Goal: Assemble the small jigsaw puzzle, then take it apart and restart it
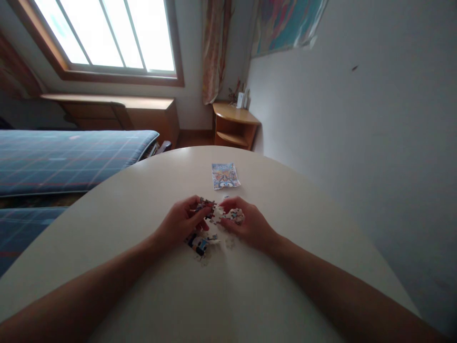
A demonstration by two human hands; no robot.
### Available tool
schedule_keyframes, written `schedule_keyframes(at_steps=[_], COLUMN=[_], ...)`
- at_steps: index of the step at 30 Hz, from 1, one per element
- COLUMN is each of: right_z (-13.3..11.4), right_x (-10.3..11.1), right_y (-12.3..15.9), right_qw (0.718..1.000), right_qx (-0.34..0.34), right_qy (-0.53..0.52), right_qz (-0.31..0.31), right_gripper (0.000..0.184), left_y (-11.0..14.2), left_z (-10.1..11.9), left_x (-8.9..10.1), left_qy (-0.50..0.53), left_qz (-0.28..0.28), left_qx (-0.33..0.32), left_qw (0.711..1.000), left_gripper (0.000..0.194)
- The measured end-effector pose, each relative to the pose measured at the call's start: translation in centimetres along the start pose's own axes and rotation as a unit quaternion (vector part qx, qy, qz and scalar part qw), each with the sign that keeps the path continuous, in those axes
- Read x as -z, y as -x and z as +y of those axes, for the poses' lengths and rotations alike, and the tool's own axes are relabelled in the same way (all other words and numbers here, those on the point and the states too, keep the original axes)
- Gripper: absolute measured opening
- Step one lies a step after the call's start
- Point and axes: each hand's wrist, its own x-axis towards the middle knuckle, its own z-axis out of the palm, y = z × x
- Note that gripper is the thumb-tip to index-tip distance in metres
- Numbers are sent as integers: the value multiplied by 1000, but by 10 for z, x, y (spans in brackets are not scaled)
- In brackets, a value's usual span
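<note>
A puzzle part [198,244] lay on the worktop [214,305], just on the near side of the left hand [180,220]. A dark and blue picture showed on it. The left hand held some puzzle bits [205,207] in its fingers. The right hand [248,224] was curled and narrow, with more bits [236,216] in its curve. I could not tell if its tips pinched any. The two hands looked busy lining up or sorting bits. Such a move would call for a soft pinch, with the knobs and gaps facing right, so nothing bent or broke.

Just past the hands was a small picture sheet [225,176]. The worktop was pale, smooth and round at its far edge. Far off to the left of the left hand was a blue checked bed [71,159]. Past the hands stood a wood shelf [235,113] and a long desk [150,102], with a bright window [107,33] above the desk. A white wall [342,119] rose beyond the right hand.
</note>
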Motion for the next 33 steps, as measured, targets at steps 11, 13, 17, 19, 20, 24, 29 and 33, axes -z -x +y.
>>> schedule_keyframes(at_steps=[11, 13, 17, 19, 20, 24, 29, 33], right_z=[-4, -4, -4, -4, -4, 1, 5, 2], right_x=[0, 0, 1, 1, 1, 0, -2, -2], right_y=[-1, -1, -3, -3, -3, -2, -1, -1], right_qw=[1000, 1000, 999, 999, 999, 998, 997, 997], right_qx=[-1, -17, -34, -35, -35, -32, -37, -37], right_qy=[-2, -3, -5, -12, -18, -46, -71, -74], right_qz=[-2, -1, 4, 8, 10, 15, 7, -10], right_gripper=[11, 12, 21, 21, 20, 14, 17, 23], left_y=[2, 2, 1, 1, 1, 1, 1, 1], left_z=[-7, -8, -9, -10, -10, -12, -14, -11], left_x=[1, 2, 2, 2, 2, 1, 1, 1], left_qy=[-28, -50, -67, -62, -62, -56, -40, -32], left_qz=[-35, -38, -35, -33, -31, -24, -27, -32], left_qx=[-17, -25, -31, -33, -33, -31, -28, -35], left_qw=[999, 998, 997, 997, 997, 998, 998, 998], left_gripper=[26, 24, 23, 24, 25, 26, 26, 24])
